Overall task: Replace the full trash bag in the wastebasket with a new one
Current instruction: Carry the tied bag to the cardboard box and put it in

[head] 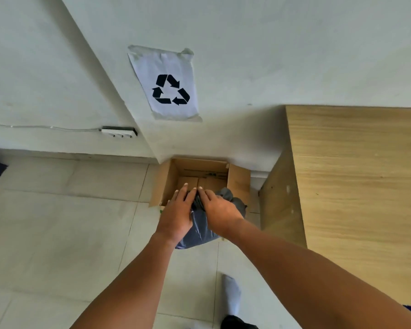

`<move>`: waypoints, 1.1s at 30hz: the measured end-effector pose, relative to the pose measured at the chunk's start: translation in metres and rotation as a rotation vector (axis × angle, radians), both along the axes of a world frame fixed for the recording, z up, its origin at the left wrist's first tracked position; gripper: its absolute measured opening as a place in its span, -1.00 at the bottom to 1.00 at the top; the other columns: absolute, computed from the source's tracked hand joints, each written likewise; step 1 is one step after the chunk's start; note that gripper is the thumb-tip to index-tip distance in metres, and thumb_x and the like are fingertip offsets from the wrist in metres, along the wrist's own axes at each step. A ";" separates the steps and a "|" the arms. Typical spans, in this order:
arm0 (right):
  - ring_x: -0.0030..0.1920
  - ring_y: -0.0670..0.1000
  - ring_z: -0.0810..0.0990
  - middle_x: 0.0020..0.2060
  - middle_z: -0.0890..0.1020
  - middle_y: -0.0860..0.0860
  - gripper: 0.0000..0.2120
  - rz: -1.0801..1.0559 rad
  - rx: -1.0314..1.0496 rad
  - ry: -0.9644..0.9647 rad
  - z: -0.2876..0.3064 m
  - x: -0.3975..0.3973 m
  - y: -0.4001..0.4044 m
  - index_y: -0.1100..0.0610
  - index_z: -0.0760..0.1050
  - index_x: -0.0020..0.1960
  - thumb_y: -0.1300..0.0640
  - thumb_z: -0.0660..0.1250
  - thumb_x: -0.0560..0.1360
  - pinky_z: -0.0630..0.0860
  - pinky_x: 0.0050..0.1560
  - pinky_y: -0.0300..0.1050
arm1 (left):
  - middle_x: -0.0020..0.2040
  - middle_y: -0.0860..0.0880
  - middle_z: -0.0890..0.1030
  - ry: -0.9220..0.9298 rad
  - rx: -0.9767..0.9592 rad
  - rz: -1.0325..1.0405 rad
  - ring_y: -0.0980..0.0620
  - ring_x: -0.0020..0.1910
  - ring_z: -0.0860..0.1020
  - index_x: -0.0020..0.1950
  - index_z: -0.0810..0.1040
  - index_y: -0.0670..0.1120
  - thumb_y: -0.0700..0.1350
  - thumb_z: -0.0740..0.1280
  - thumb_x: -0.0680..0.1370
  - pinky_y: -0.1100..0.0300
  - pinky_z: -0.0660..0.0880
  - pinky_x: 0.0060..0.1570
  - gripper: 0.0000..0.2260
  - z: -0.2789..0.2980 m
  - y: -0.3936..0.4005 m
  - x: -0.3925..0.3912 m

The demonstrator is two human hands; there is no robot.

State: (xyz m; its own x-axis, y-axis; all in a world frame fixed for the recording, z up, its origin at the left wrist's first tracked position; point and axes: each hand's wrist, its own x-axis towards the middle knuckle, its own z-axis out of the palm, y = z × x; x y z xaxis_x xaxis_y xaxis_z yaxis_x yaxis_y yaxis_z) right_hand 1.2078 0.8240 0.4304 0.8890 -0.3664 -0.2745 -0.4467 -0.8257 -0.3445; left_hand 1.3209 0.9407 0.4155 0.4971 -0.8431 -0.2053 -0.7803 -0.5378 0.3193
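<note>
Both hands, left hand (176,216) and right hand (220,210), apparently clamped their fingers on the trash bag's (199,231) gathered neck at frame centre, keeping it closed above the cardboard box (239,181).

Thin, glossy grey plastic trash bag (199,230) over a matt brown cardboard box (239,184); pale smooth floor tiles (57,233), wood-grain cabinet (354,186), crinkled taped paper sign (166,84).

Both hands meet over a dark grey trash bag (199,230) at the near edge of an open cardboard box (239,184) on the tiled floor (57,233). The left hand (177,214) and right hand (220,208) gather the bag's bunched neck between them. A recycling sign (167,84) is taped on the wall above, a wooden cabinet (354,186) stands right.
</note>
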 end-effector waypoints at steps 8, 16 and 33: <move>0.27 0.16 0.48 0.45 0.31 0.10 -0.09 -0.166 -0.078 -0.027 -0.104 0.097 -0.041 0.16 -0.10 0.63 0.19 0.41 0.49 0.61 0.09 0.02 | 0.65 -0.12 0.16 -0.027 -0.093 -0.130 -0.23 0.56 0.28 0.62 0.25 0.03 -0.22 0.34 0.61 -0.11 0.54 0.30 -0.40 -0.106 -0.063 0.116; 0.44 0.14 0.37 0.55 0.23 0.10 -0.15 -0.279 -0.076 -0.088 -0.249 0.144 -0.046 0.15 -0.07 0.64 0.19 0.38 0.53 0.51 0.24 -0.03 | 0.66 -0.14 0.10 -0.060 -0.142 -0.205 -0.23 0.61 0.16 0.63 0.21 0.01 -0.34 0.40 0.54 -0.16 0.39 0.45 -0.27 -0.251 -0.085 0.170; 0.58 0.17 0.10 0.63 -0.05 0.06 -0.24 -0.368 0.061 0.071 -0.458 0.156 -0.037 0.05 -0.16 0.65 0.19 0.22 0.62 0.20 0.53 0.05 | 0.66 -0.15 0.09 0.082 0.077 -0.243 -0.25 0.58 0.20 0.66 0.09 0.05 -0.11 0.30 0.63 -0.17 0.37 0.45 -0.35 -0.456 -0.081 0.188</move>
State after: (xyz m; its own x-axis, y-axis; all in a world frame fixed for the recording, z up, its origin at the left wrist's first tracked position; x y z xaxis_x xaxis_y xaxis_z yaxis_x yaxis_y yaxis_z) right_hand 1.3636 0.7868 -0.0281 0.6790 -0.6387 -0.3618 -0.7340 -0.5843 -0.3460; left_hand 1.5087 0.8596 -0.0401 0.2614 -0.9159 -0.3047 -0.8627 -0.3632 0.3518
